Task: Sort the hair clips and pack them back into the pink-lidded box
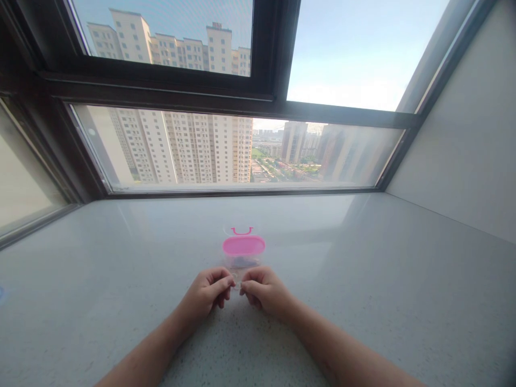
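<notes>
A small clear plastic box with a pink lid stands on the pale stone sill, with a pink handle behind it. Just in front of it my left hand and my right hand meet, fingers curled and pinched together. Between the fingertips they hold a tiny clear piece that is too small to name. Both forearms reach in from the bottom edge.
The sill runs to a wide dark-framed window with high-rise buildings outside. A plain wall closes the right side. A second pane angles off at the left.
</notes>
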`<action>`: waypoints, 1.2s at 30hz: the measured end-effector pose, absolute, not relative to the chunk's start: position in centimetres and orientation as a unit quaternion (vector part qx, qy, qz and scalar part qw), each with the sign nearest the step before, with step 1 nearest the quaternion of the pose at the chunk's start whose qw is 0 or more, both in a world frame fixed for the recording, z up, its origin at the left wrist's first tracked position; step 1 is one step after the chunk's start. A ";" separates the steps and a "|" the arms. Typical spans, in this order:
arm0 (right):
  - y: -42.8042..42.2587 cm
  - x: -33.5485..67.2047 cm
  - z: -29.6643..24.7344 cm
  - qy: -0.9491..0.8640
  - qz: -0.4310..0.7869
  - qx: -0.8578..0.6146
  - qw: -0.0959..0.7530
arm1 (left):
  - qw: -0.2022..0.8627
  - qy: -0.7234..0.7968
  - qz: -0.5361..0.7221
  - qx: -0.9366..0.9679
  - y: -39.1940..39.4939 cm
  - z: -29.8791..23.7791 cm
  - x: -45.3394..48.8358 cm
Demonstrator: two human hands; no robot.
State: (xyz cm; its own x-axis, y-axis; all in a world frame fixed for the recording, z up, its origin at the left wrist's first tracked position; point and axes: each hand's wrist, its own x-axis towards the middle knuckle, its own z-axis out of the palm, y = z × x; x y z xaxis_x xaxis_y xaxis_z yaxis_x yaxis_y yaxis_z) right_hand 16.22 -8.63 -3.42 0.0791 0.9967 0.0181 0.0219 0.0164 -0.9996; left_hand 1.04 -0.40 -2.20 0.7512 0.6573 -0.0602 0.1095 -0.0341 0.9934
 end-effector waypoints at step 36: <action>-8.5 16.3 -3.3 -0.484 0.478 -0.510 0.526 | 0.636 0.273 0.217 0.689 -0.2 -2.6 1.0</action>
